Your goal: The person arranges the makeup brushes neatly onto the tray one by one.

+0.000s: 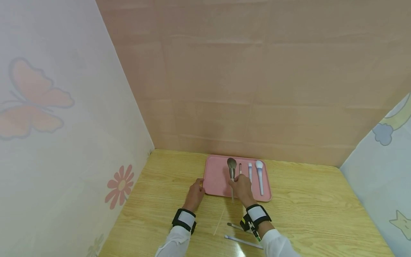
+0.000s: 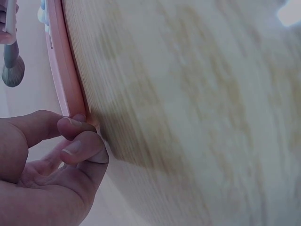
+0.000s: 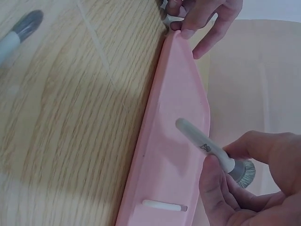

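Two hands work at a pink tray (image 1: 216,178). The right hand (image 1: 242,187) pinches a large brush (image 1: 232,172) by its pale handle between thumb and fingers, holding it above the tray, its dark bristles pointing away beyond the fingers. The left hand (image 1: 194,195) holds the tray's near left corner with bent fingers. Inside the tray, beside and beyond the right hand on its right side, lie a thin brush (image 1: 240,167), a medium brush (image 1: 250,172) and a white-headed brush (image 1: 260,180), side by side. Nearer the person than the right hand, a dark-tipped brush (image 1: 236,226) and a light-tipped brush (image 1: 241,241) lie on the wooden table (image 1: 305,200), both partly hidden by the right arm.
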The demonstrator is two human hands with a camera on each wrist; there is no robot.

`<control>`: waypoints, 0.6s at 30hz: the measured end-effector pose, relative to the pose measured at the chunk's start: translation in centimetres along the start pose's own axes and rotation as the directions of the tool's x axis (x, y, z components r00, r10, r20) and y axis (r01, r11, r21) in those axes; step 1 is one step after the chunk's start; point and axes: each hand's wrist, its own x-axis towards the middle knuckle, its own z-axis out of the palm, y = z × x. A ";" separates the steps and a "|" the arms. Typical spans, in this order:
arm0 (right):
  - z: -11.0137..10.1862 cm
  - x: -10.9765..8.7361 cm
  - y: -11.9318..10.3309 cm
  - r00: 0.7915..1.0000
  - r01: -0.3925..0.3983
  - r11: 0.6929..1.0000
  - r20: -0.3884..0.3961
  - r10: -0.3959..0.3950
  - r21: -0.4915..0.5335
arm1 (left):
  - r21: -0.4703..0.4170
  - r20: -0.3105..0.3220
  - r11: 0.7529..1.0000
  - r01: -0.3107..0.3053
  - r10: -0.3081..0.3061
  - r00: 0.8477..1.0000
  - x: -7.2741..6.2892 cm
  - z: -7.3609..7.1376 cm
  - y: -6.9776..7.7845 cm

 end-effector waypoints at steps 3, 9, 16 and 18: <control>0.5 0.1 0.2 1.000 0.018 1.000 -0.015 -0.018 -0.002 | -0.001 0.001 1.000 -0.001 0.001 1.000 0.0 0.1 -0.1; 1.1 0.5 0.3 0.999 0.020 1.000 -0.036 -0.020 -0.006 | -0.015 0.009 1.000 -0.002 0.002 1.000 -0.1 0.0 -0.1; 1.5 1.1 0.6 0.999 -0.017 1.000 -0.032 0.017 -0.006 | -0.008 0.009 1.000 0.008 -0.007 1.000 0.0 0.1 -0.3; 1.5 1.2 0.5 0.999 -0.020 1.000 -0.027 0.020 -0.010 | -0.013 0.009 1.000 0.006 -0.006 1.000 0.1 0.1 -0.3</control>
